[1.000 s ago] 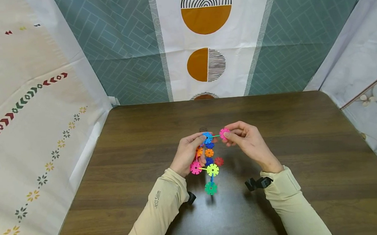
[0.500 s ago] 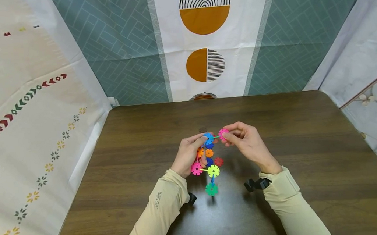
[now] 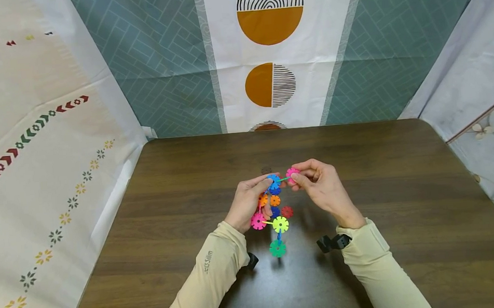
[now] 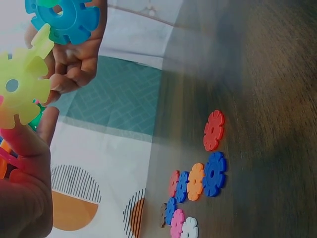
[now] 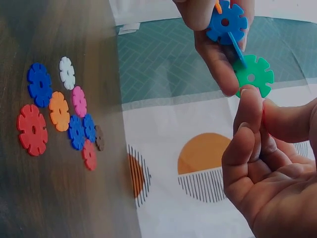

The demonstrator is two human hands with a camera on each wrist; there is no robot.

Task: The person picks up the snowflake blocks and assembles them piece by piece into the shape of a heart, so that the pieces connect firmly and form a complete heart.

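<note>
My left hand (image 3: 250,199) pinches a light blue notched interlocking disc (image 3: 275,184), part of a chain of such discs. From it hang an orange disc (image 3: 263,200), a pink disc (image 3: 258,222), a yellow disc (image 3: 281,226) and a green disc (image 3: 278,249). Between thumb and fingers, my right hand (image 3: 323,186) pinches another pink disc (image 3: 291,172). A second green disc (image 5: 257,74) bridges that pink disc and the light blue one, showing edge-on in the head view. In the right wrist view, fingers mostly hide the pinched pink disc.
Loose discs lie on the brown table (image 3: 187,168) below and beyond the hands, among them a red disc (image 4: 214,130), an orange disc (image 4: 196,181), a white disc (image 5: 67,73) and several blue ones. Fabric hangings (image 3: 171,82) stand behind the table and on both sides.
My right hand has shifted slightly left with the pink disc, closer to the left hand. The left hand and its chain have drifted a little to the right.
</note>
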